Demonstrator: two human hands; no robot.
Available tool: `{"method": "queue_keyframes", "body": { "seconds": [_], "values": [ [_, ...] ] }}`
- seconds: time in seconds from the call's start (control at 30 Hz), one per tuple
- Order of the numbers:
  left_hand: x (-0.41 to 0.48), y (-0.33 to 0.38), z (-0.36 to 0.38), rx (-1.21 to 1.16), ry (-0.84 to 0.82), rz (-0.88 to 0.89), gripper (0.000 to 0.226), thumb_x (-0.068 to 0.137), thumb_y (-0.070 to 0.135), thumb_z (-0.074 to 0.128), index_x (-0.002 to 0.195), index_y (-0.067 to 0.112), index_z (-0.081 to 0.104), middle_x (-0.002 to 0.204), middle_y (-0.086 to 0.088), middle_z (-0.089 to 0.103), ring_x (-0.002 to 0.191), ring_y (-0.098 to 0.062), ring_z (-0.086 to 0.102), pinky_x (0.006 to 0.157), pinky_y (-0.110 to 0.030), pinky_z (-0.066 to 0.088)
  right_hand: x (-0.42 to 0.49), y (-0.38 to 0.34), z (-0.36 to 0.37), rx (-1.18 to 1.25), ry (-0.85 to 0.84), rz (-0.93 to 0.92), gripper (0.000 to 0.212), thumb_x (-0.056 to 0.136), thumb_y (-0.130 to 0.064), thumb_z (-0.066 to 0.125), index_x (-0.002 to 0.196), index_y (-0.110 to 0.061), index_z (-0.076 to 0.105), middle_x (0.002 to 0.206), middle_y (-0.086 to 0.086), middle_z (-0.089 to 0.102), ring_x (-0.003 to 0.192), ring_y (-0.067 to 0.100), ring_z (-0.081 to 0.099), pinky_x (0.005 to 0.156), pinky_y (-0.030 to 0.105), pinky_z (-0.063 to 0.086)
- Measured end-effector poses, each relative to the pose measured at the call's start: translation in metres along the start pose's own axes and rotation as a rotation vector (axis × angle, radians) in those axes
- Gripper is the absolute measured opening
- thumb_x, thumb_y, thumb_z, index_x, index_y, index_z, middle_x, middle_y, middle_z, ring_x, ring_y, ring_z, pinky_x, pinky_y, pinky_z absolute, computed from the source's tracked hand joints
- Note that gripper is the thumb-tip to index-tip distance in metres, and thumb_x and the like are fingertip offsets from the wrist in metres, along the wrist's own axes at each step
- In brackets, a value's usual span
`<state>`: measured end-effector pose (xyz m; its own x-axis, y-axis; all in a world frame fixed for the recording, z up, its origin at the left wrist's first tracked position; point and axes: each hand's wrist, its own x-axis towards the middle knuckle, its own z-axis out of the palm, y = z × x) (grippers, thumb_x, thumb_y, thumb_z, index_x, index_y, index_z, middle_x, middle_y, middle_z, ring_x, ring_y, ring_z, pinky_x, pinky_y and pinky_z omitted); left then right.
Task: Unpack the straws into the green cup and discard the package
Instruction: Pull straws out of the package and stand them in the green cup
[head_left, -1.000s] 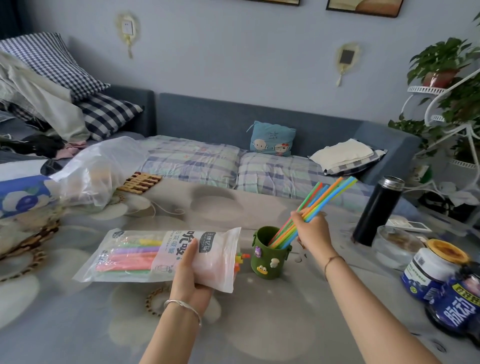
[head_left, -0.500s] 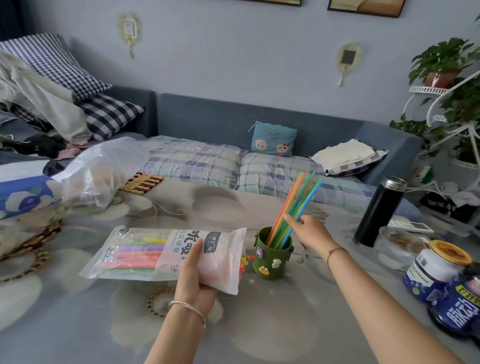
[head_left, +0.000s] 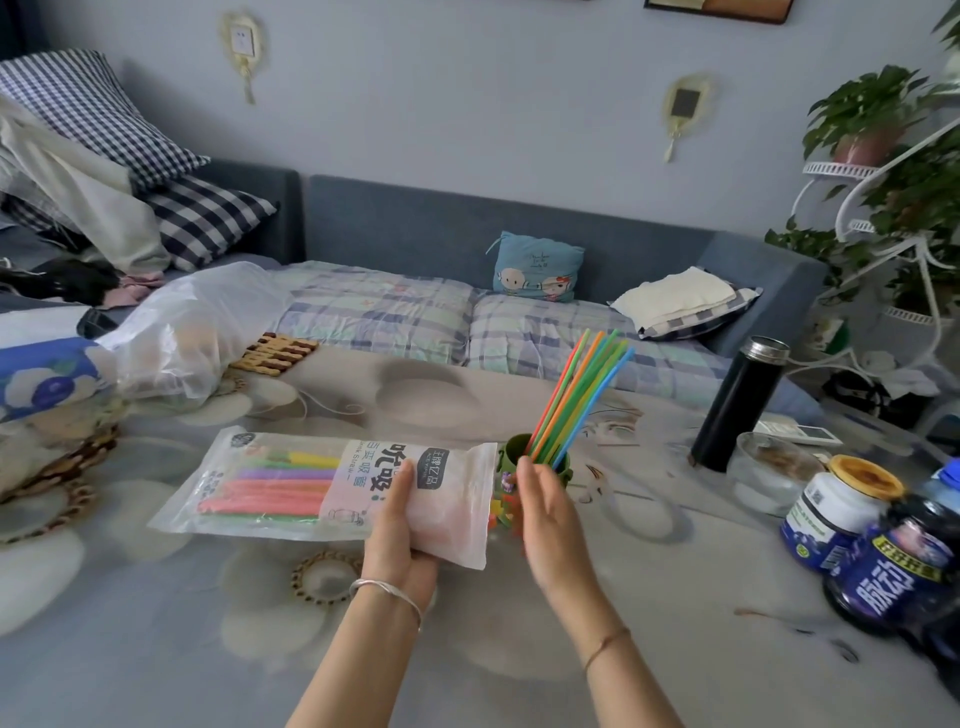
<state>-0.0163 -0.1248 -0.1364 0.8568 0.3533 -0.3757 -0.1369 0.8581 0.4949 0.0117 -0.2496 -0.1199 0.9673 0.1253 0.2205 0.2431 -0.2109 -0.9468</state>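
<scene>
A clear plastic straw package (head_left: 291, 480) with pink, purple and green straws inside is held level above the table by my left hand (head_left: 402, 525), which grips its right end. The green cup (head_left: 519, 452) stands just behind my right hand, mostly hidden. A bundle of thin coloured straws (head_left: 579, 389) leans in the cup, tilted to the right. My right hand (head_left: 545, 519) is empty, fingers apart and blurred, close to the package's open right end, where a few straw tips poke out.
To the right stand a black thermos (head_left: 737, 402), a glass bowl (head_left: 769, 470) and two dark jars (head_left: 883, 561). At the left lie a crumpled plastic bag (head_left: 182, 338) and woven coasters (head_left: 47, 483). A sofa with cushions runs behind the table.
My right hand let go of the thin straws, which now stand in the cup, and came back down toward the package's open end. My left hand still holds the package.
</scene>
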Motion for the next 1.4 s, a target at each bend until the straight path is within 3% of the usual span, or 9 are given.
{"method": "queue_keyframes", "body": {
  "seconds": [0.1,0.27,0.5,0.67,0.77,1.0,1.17,1.3,1.4],
  "values": [
    [-0.001,-0.002,0.003,-0.021,0.012,0.006,0.051,0.092,0.03,0.063,0.138,0.009,0.056,0.134,-0.012,0.065,0.122,-0.03,0.061,0.108,-0.051,0.045,-0.009,-0.001,0.015,0.078,0.013,-0.083,0.022,0.094,-0.033,0.046,0.083,-0.016,0.055,0.074,-0.004,0.059,0.067,0.004,0.053,0.066,0.018,0.043],
    [0.0,-0.002,0.005,-0.035,-0.032,0.013,0.03,0.094,0.03,0.06,0.119,0.015,0.059,0.102,-0.005,0.069,0.089,-0.019,0.064,0.094,-0.039,0.05,-0.009,0.0,0.018,0.161,0.053,-0.164,0.015,0.092,-0.026,0.054,0.077,-0.021,0.054,0.068,-0.007,0.058,0.066,0.007,0.055,0.069,0.033,0.051],
    [0.01,0.004,-0.004,-0.125,-0.035,0.01,0.059,0.087,0.033,0.067,0.141,0.013,0.054,0.14,-0.011,0.062,0.132,-0.032,0.055,0.113,-0.058,0.038,0.0,-0.006,-0.007,0.294,0.262,-0.11,0.015,0.092,-0.015,0.054,0.077,-0.016,0.053,0.064,-0.003,0.059,0.049,0.002,0.05,0.046,0.017,0.04],
    [0.009,-0.004,-0.005,-0.095,-0.06,-0.037,0.055,0.09,0.031,0.065,0.14,0.011,0.055,0.14,-0.014,0.061,0.134,-0.033,0.054,0.113,-0.058,0.038,-0.001,-0.01,-0.001,0.4,0.216,0.132,0.015,0.082,-0.031,0.067,0.08,-0.019,0.058,0.056,-0.007,0.057,0.047,0.009,0.047,0.042,0.019,0.037],
    [0.007,-0.01,-0.003,-0.067,-0.06,-0.071,0.054,0.091,0.029,0.064,0.14,0.01,0.056,0.14,-0.013,0.062,0.133,-0.032,0.055,0.114,-0.056,0.039,-0.003,-0.013,0.003,0.429,0.158,0.184,0.01,0.085,-0.022,0.065,0.077,-0.017,0.063,0.052,-0.003,0.054,0.041,0.008,0.045,0.038,0.018,0.035],
    [0.017,0.003,-0.012,-0.15,-0.051,-0.056,0.057,0.089,0.031,0.066,0.141,0.012,0.054,0.14,-0.014,0.061,0.133,-0.034,0.054,0.113,-0.058,0.038,0.004,-0.021,-0.019,0.631,0.428,0.194,0.022,0.091,-0.03,0.055,0.078,-0.014,0.063,0.064,0.001,0.055,0.039,0.002,0.05,0.036,0.014,0.036],
    [0.006,-0.003,-0.006,-0.119,-0.051,-0.097,0.049,0.092,0.028,0.063,0.137,0.011,0.056,0.14,-0.015,0.061,0.133,-0.034,0.054,0.114,-0.056,0.038,-0.002,-0.019,-0.003,0.426,0.188,0.234,0.019,0.088,-0.034,0.059,0.085,-0.016,0.064,0.061,-0.001,0.055,0.045,0.008,0.045,0.038,0.016,0.034],
    [0.009,0.001,-0.009,-0.163,-0.061,-0.11,0.028,0.092,0.029,0.062,0.116,0.014,0.062,0.139,-0.017,0.061,0.133,-0.037,0.054,0.113,-0.057,0.038,0.003,-0.023,-0.014,0.487,0.374,0.189,0.034,0.094,-0.028,0.049,0.065,-0.013,0.057,0.05,-0.001,0.049,0.036,0.008,0.042,0.033,0.016,0.031],
    [0.013,0.005,-0.012,-0.17,-0.059,-0.098,0.043,0.092,0.03,0.062,0.132,0.013,0.059,0.14,-0.017,0.06,0.132,-0.037,0.054,0.112,-0.057,0.039,0.004,-0.024,-0.026,0.56,0.452,0.162,0.037,0.094,-0.031,0.049,0.062,-0.014,0.053,0.047,-0.004,0.048,0.033,0.006,0.041,0.033,0.015,0.028]
  ]
}}
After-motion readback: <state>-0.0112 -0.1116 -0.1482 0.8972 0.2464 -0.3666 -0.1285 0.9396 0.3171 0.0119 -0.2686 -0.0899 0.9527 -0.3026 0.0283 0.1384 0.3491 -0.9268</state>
